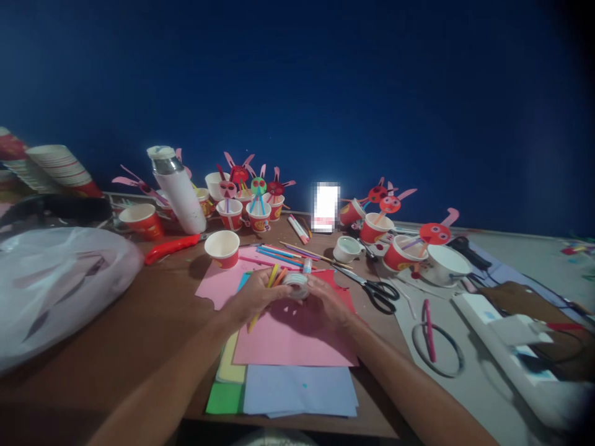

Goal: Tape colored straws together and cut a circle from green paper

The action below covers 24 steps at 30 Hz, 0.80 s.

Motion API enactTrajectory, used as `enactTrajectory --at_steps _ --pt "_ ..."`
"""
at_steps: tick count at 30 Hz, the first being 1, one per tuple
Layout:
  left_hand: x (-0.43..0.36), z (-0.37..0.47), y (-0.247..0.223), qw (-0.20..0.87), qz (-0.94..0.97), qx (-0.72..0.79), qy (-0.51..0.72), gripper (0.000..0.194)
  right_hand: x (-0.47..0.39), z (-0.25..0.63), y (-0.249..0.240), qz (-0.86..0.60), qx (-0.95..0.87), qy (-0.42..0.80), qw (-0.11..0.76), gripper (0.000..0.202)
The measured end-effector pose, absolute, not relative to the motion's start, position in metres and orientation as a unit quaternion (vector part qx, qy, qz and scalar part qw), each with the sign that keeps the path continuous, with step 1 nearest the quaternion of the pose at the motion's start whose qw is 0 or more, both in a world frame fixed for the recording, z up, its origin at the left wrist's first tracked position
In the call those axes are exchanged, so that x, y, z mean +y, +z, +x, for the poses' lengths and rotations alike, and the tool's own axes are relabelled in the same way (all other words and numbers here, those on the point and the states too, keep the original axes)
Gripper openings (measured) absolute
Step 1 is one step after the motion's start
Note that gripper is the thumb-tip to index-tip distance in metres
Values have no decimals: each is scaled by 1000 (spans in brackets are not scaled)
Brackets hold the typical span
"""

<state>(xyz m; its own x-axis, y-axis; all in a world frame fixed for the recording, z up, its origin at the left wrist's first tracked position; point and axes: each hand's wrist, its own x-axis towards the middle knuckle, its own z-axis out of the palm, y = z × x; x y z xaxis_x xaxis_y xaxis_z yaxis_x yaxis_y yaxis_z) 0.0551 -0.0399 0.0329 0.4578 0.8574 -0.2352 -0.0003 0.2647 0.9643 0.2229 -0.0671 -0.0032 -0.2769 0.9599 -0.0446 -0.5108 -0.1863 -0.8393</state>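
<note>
My left hand (260,292) is closed around yellow strips (255,319) and an orange strip (279,277), likely paper. A roll of clear tape (296,284) sits between both hands, above the pink paper (297,341). My right hand (326,298) closes its fingers on the tape roll's right side. Left fingertips reach the roll's left edge. Beyond the hands lie several coloured pencils (279,254) and a small glue stick or tube (307,266). Black-handled scissors (380,296) rest to the right.
Red paper cups (260,217) with bunny-face paper cutouts stand along the wall. A white bottle (179,192), a red utility knife (171,248) and a plastic bag (65,285) are at left. A power strip (506,353) lies right; a glowing phone (326,207) stands behind.
</note>
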Motion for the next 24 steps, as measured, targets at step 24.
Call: enactTrajectory --at_steps 24 --pt "-24 44 23 828 373 308 283 24 -67 228 -10 -321 -399 689 513 34"
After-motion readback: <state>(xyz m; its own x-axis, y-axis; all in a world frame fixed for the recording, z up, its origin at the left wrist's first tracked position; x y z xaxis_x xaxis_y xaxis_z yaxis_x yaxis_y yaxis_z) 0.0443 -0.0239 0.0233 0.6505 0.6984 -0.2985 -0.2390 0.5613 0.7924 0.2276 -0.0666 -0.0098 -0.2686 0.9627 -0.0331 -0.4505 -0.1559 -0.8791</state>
